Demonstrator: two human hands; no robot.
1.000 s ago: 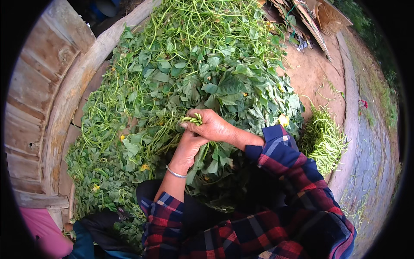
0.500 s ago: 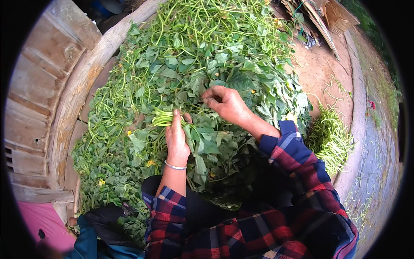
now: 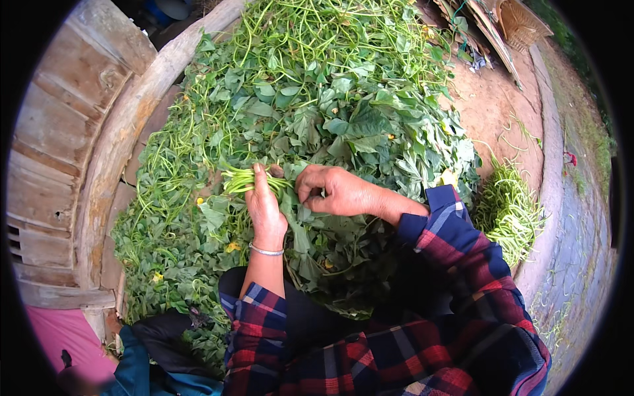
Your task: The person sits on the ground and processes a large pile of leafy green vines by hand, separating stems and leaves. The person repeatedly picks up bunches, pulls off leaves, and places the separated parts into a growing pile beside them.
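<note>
My left hand (image 3: 266, 221), with a silvery bangle at its wrist, is wrapped round a bunch of pale green leaf stems (image 3: 236, 180). Their cut-looking ends stick out to the left, and broad green leaves (image 3: 296, 231) hang from the bunch on the right. Close beside those leaves is my right hand (image 3: 343, 191), its thumb and fingertips drawn together in a pinch. Whatever lies between those fingertips is too hidden to make out. Under and beyond both hands spreads a large heap of leafy green vines (image 3: 310, 86), with some yellowing leaves in it.
To the right lies a pile of stripped green stems (image 3: 507, 214) on the earthen floor (image 3: 485, 99). A woven basket (image 3: 518, 26) stands far right near dry boards. A wooden wall (image 3: 59, 152) and log beam (image 3: 112, 158) bound the left. At lower left, another person's pink clothing (image 3: 66, 340) shows.
My right hand has come down and left, from above the heap to the leaves by the bunch. My left hand has shifted slightly left and up, still holding the stems.
</note>
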